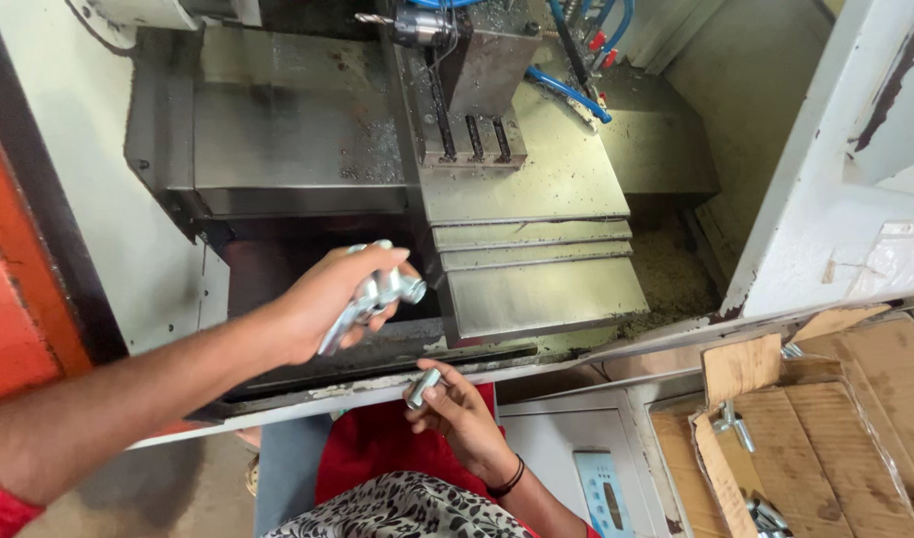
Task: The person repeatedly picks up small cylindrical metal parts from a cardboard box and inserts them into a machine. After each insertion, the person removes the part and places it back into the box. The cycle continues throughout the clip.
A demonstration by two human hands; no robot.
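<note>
Step in hand, as I judge it: handling machined parts at the open enclosure of the metal-cutting machine (537,199). My left hand (327,299) is clenched around several shiny silver metal fittings (372,297), raised in front of the stepped steel way covers (537,269). My right hand (462,408), lower and near my lap, pinches one short silver cylindrical fitting (423,387) between its fingertips. The single piece sits below and just right of the bundle, apart from it. Any next move would need a firm left grip, since the bundle is loose. More similar parts lie in the torn brown cardboard box (826,438) at right.
</note>
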